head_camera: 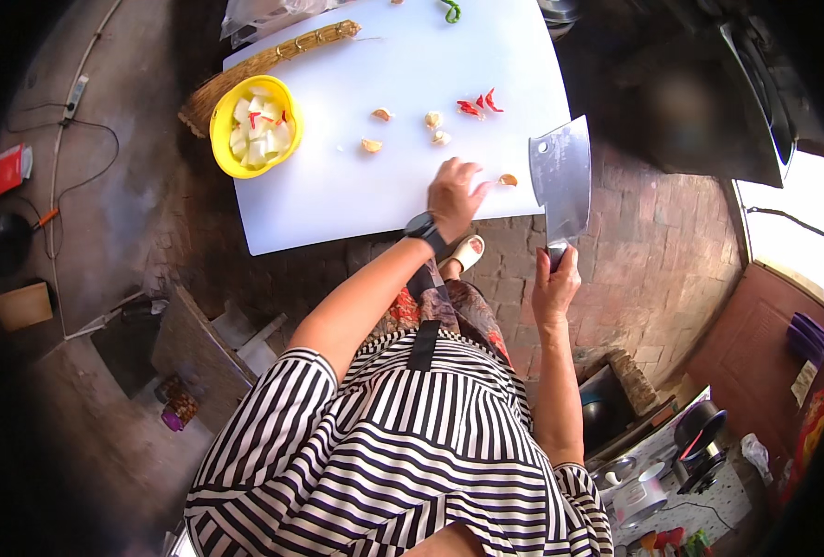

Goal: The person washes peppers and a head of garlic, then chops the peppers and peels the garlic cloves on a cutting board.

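Observation:
My right hand (pixel 555 285) grips the dark handle of a cleaver (pixel 564 177), its wide blade pointing away from me over the right edge of a white cutting board (pixel 328 202). Over the board's near edge is my left hand (pixel 457 195), fingers apart and nothing seen in them, a dark watch on that wrist. A garlic clove (pixel 508 180) lies just right of its thumb. Farther up are several more cloves, among them an unpeeled one (pixel 371 145) and a pale one (pixel 433 120). Red chili pieces (pixel 469 108) lie in a small group beyond them.
A yellow bowl (pixel 292 143) with white vegetable chunks and red chili bits stands on the board's left side. Behind it lies a straw brush (pixel 280 52). A green chili (pixel 452 11) and a plastic bag (pixel 266 21) are at the far side. Brick floor (pixel 635 230) shows at right.

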`<state>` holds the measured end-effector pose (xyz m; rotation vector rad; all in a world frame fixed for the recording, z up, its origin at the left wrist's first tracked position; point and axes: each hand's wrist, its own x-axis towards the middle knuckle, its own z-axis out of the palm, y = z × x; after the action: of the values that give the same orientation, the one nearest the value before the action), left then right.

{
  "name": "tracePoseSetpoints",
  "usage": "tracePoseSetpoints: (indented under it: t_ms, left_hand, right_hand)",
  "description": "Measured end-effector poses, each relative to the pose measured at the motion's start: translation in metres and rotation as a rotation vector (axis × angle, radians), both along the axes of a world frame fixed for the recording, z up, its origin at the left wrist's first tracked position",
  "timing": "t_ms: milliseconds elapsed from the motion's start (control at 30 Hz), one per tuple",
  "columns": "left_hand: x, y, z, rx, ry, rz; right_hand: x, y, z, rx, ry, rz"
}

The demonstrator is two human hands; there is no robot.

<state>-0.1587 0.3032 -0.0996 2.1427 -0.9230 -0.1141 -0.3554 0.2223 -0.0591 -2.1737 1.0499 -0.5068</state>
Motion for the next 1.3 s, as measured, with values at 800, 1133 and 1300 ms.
tracePoseSetpoints:
  t_ms: [800,1133,1300]
  left_hand:
    - [0.065,-0.012,-0.023,0.185,-0.454,-0.199]
    - [0.125,0.106,0.010,0.303,-0.393,-0.128]
    - [0.107,0.082,-0.002,0.153,-0.257,-0.127]
  right_hand:
    - [-0.020,-0.006,-0.023,0.495,-0.106,-0.123]
    - [-0.022,0.010,-0.031,0.511,-0.030,-0.143]
    - [-0.022,0.006,-0.033,0.480,-0.025,-0.137]
